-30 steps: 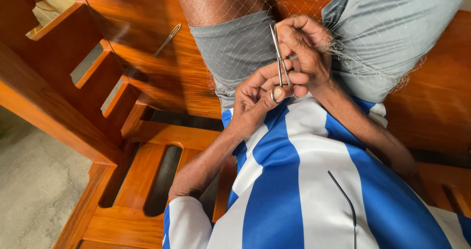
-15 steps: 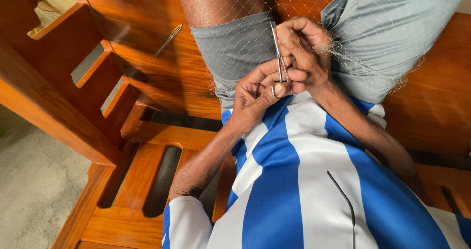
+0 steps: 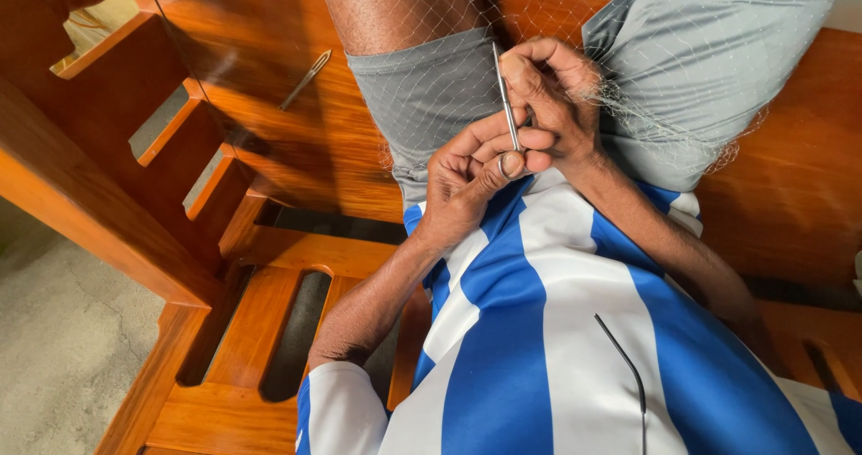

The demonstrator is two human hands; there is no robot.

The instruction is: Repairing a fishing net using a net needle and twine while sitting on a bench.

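My left hand [image 3: 467,179] pinches the lower end of a thin grey netting needle [image 3: 505,91] between thumb and forefinger. The needle points up and away over my lap. My right hand [image 3: 555,96] is closed right beside it, touching my left fingers and gripping a bunched part of the fine fishing net [image 3: 655,118]. The net's pale mesh lies spread over my grey shorts [image 3: 431,87] and both knees.
I sit on a polished wooden bench [image 3: 269,123] with slatted openings at the left. A second thin needle [image 3: 305,78] lies on the seat left of my knee. A grey concrete floor [image 3: 54,347] shows at the lower left.
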